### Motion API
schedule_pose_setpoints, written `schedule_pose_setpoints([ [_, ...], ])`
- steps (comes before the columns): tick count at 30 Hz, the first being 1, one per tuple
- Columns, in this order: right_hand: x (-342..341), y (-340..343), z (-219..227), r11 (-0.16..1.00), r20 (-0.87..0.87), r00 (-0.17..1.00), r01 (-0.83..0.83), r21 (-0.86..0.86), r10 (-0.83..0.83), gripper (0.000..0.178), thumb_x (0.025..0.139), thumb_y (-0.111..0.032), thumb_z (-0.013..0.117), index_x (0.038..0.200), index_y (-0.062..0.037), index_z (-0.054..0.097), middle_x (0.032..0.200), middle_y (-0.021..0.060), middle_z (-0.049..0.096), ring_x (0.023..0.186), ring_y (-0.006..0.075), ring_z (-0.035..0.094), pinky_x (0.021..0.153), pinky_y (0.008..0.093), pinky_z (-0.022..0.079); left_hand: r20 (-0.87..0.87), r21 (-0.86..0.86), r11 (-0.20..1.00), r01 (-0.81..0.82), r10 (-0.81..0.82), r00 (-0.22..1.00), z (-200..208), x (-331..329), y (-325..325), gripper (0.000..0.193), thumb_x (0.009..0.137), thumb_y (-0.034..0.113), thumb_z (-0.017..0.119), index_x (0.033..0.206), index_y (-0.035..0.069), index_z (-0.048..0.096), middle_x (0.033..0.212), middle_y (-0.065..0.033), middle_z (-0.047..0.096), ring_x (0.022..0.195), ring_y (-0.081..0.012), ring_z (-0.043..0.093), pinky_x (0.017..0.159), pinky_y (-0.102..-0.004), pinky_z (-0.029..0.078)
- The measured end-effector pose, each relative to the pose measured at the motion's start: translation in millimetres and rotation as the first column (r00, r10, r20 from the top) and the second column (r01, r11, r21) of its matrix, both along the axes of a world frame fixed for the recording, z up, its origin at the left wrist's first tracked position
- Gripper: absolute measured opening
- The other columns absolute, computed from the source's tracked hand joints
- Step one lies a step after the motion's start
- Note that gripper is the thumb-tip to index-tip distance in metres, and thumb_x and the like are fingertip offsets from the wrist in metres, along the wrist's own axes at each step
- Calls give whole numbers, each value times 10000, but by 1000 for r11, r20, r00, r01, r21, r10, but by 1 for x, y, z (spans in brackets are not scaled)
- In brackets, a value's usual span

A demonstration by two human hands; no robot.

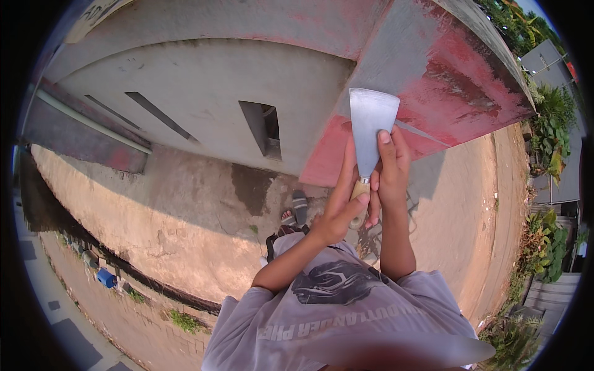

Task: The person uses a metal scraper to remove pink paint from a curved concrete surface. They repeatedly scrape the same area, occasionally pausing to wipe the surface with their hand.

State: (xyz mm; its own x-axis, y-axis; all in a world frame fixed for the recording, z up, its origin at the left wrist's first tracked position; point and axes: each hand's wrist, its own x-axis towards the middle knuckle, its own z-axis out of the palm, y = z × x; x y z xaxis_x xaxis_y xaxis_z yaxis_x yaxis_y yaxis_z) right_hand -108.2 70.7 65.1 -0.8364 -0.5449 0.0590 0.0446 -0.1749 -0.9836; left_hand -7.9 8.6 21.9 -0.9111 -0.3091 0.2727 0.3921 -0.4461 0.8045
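A putty knife (373, 117) with a wide, flared metal blade and a pale wooden handle is held up in front of me, blade pointing away. My left hand (339, 213) is closed around the handle, its thumb lying along the wood and its fingers running behind the blade. On the other side, my right hand (391, 167) grips the blade's right edge, thumb on the metal face and some fingers behind it. Past the blade stands a grey wall block (396, 59) with patches of worn red paint; the knife appears apart from it.
A grey wall (185, 86) with narrow slots runs to the left. Concrete paving (192, 204) lies below, partly sunlit. My sandalled feet (294, 210) stand near the wall's base. A dark gutter (179, 301) edges the left side, with a blue container (106, 278) beyond. Plants (547, 241) grow at right.
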Motion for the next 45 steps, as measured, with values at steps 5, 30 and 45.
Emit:
schedule_pose_setpoints([
  [5, -4, -21, 11, 977, -21, 983, -182, 107, 185, 301, 1033, -287, 457, 1151, -18, 522, 755, 4, 585, 418, 12, 429, 371, 167, 338, 110, 19, 983, -182, 179, 978, 6, -5, -6, 860, 927, 337, 421, 1524, 20, -111, 1558, -212, 157, 1347, -257, 328, 1097, -366, 266],
  [30, -41, -39, 45, 814, -408, 862, -8, 580, 299, 261, 964, -131, 535, 764, 34, 565, 507, 87, 457, 438, 99, 376, 430, 293, 305, -45, 452, 887, -92, 126, 991, 7, -57, 5, 844, 966, 368, 368, 1485, 192, -274, 1211, -219, 522, 441, -114, 489, 408, -239, 412],
  [45, -54, -37, 39, 840, -425, 819, -120, 529, 385, 316, 1006, -201, 509, 795, 27, 572, 524, -2, 492, 380, 47, 450, 368, 233, 321, -83, 424, 902, -81, 128, 988, -4, -61, 6, 868, 982, 327, 367, 1443, 132, -343, 1514, -251, 167, 592, -133, 542, 445, -224, 450],
])
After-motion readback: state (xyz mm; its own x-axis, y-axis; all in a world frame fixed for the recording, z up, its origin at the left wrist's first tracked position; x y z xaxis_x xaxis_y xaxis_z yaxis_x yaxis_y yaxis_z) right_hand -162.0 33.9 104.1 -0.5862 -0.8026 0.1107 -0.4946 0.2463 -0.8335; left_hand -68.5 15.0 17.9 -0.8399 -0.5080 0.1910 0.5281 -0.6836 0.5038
